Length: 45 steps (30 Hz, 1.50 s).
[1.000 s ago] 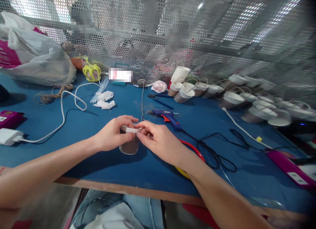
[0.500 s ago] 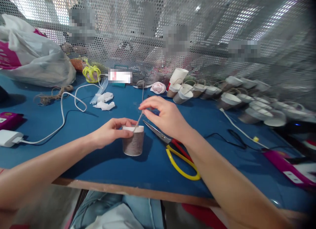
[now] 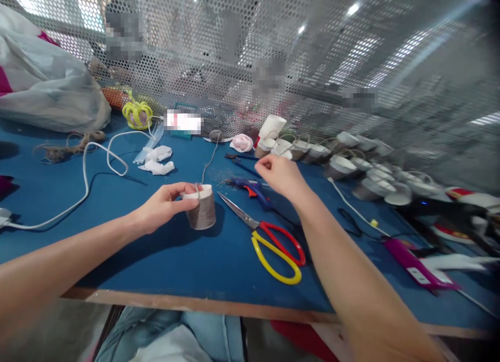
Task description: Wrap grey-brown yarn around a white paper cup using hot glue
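My left hand (image 3: 172, 203) grips the rim of a small paper cup (image 3: 203, 213) wrapped in grey-brown cord, thumb outside and fingers at the top. A strand of cord (image 3: 211, 159) runs from the cup's rim back to a small ball (image 3: 215, 136) of the same colour. My right hand (image 3: 283, 177) hovers to the right with its fingers curled together; whether anything is in them is hidden. Below it lies a blue glue gun (image 3: 258, 192) with a red trigger. Pliers (image 3: 240, 158) with blue handles lie just left of the fingertips.
Scissors (image 3: 255, 226) with red and yellow handles lie right of the cup. Several wrapped cups with cord handles (image 3: 341, 166) stand at the back right. A plastic bag (image 3: 50, 75), white cable (image 3: 86, 179) and purple power strip (image 3: 416, 265) sit around the table.
My right hand has let go of the cord above the cup and moved right. The cord now crosses the rim beside my left thumb. The view has shifted, uncovering the glue gun and pliers.
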Each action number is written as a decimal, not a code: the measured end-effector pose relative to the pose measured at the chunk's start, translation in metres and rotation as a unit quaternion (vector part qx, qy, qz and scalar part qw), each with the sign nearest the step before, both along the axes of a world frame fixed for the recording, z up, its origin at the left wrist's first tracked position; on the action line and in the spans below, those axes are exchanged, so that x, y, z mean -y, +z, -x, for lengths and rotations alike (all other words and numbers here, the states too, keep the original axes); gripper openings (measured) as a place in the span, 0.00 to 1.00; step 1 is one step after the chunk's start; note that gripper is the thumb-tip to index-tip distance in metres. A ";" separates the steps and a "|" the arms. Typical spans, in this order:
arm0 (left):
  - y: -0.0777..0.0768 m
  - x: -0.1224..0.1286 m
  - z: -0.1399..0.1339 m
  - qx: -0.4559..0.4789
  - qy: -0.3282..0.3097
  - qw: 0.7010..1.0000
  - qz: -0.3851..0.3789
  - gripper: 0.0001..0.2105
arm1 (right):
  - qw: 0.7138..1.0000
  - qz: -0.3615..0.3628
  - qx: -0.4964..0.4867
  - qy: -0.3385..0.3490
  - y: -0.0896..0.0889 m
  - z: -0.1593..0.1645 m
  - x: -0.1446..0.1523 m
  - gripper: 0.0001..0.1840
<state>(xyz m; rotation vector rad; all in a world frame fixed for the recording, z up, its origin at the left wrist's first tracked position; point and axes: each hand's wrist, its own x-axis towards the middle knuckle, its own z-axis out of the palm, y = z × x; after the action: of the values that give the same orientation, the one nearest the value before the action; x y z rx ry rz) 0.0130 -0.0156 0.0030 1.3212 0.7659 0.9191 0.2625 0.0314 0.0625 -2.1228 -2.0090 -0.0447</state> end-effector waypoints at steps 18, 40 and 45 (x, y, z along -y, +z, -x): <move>0.010 -0.003 0.010 -0.134 -0.037 0.984 -0.111 0.06 | 0.984 0.048 -0.161 -0.051 -0.037 -0.013 0.023 0.20; -0.003 -0.007 0.004 -0.110 0.051 0.987 -0.104 0.07 | 0.961 0.010 -0.233 0.150 -0.022 0.040 0.102 0.13; 0.000 -0.007 0.003 -0.112 0.049 0.987 -0.104 0.08 | 0.967 -0.014 -0.177 0.181 -0.024 0.044 0.103 0.11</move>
<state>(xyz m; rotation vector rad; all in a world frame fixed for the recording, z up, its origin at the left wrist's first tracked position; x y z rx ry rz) 0.0096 -0.0090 0.0030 1.6005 0.9338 0.9590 0.2185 -0.0715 0.0385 -1.5761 -2.1132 0.3367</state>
